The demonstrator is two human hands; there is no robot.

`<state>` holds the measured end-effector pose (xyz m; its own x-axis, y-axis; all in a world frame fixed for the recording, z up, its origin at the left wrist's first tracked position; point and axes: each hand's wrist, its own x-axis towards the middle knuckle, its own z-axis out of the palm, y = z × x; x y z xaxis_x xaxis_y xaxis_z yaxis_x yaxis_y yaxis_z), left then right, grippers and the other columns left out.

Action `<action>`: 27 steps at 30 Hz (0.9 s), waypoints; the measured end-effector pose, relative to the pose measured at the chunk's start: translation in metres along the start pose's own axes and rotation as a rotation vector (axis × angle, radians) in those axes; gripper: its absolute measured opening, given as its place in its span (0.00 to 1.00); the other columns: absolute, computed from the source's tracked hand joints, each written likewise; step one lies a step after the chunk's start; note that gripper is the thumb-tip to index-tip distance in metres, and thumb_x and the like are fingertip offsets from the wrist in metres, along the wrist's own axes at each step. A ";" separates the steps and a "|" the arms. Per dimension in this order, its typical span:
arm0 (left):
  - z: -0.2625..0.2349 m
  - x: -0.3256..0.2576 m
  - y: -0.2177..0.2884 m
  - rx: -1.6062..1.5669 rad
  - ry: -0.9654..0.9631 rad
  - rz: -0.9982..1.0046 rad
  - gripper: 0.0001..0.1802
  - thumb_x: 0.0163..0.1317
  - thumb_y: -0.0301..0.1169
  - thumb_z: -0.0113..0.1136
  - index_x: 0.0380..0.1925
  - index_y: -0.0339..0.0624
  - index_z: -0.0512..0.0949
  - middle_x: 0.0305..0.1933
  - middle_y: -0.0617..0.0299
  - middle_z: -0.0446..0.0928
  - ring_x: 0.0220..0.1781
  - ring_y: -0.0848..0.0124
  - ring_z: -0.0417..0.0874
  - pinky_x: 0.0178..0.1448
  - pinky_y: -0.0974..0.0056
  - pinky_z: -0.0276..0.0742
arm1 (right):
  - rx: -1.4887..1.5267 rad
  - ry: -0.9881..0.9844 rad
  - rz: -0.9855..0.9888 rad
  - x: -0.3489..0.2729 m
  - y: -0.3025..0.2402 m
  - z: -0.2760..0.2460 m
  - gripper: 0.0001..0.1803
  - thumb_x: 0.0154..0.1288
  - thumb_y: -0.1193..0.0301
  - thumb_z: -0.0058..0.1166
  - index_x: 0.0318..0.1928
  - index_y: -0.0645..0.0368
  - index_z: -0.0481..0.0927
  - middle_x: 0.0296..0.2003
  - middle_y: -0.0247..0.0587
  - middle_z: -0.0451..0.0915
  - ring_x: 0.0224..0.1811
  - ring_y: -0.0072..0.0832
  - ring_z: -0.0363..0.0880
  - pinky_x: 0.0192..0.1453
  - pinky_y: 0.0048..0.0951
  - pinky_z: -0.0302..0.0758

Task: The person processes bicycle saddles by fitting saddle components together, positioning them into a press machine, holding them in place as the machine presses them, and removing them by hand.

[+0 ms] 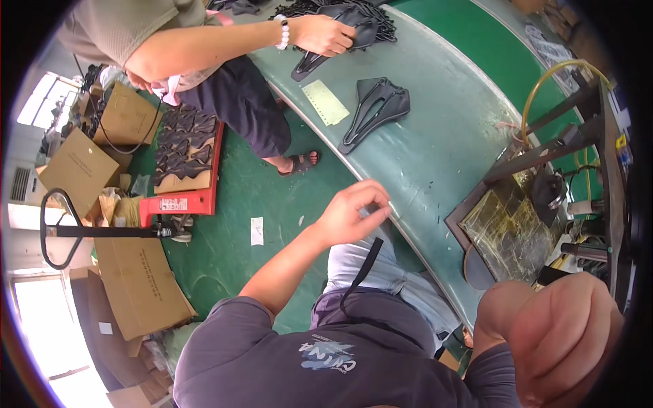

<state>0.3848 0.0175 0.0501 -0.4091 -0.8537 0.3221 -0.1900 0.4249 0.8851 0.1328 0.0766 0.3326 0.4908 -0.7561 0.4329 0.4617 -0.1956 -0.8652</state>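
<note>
My left hand (354, 212) hovers at the near edge of the grey-green conveyor table (435, 149), fingers curled with the thumb against them; nothing shows inside it. My right hand (561, 336) is very close to the camera at the lower right, a blurred rounded shape, and its fingers are not readable. A black bicycle saddle shell (377, 107) lies on the table beyond my left hand, with a pale yellow card (325, 102) beside it. A black strap (364, 266) hangs over my lap.
A co-worker's hand (326, 34) rests on a pile of black saddle parts (360, 17) at the table's far end. A metal work fixture (510, 231) with a yellow hose (544, 81) stands at right. A red pallet truck (180, 202) and cardboard boxes (139, 285) sit on the green floor.
</note>
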 end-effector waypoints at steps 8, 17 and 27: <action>0.012 0.013 0.001 0.064 0.120 -0.024 0.04 0.66 0.20 0.71 0.37 0.34 0.83 0.44 0.57 0.85 0.45 0.67 0.87 0.51 0.63 0.84 | -0.116 0.146 -0.586 -0.060 0.019 -0.020 0.10 0.74 0.60 0.69 0.52 0.37 0.94 0.30 0.21 0.79 0.20 0.16 0.67 0.24 0.21 0.63; 0.073 0.005 0.029 0.052 0.013 -0.016 0.04 0.66 0.20 0.70 0.37 0.35 0.83 0.45 0.56 0.85 0.45 0.67 0.86 0.51 0.63 0.82 | -0.213 0.108 -0.575 -0.137 -0.029 -0.019 0.08 0.70 0.64 0.68 0.32 0.33 0.88 0.29 0.22 0.76 0.20 0.16 0.66 0.24 0.23 0.61; 0.066 0.029 0.151 0.023 -0.006 0.564 0.25 0.64 0.13 0.66 0.60 0.33 0.72 0.58 0.47 0.81 0.55 0.61 0.84 0.64 0.57 0.80 | -0.444 0.310 -0.867 -0.267 -0.042 -0.026 0.06 0.52 0.67 0.78 0.26 0.43 0.91 0.30 0.22 0.90 0.26 0.11 0.84 0.32 0.14 0.72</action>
<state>0.2858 0.0768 0.1705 -0.4584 -0.4904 0.7412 0.0402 0.8217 0.5685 -0.0365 0.2706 0.2470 -0.1234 -0.3603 0.9246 0.2207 -0.9184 -0.3284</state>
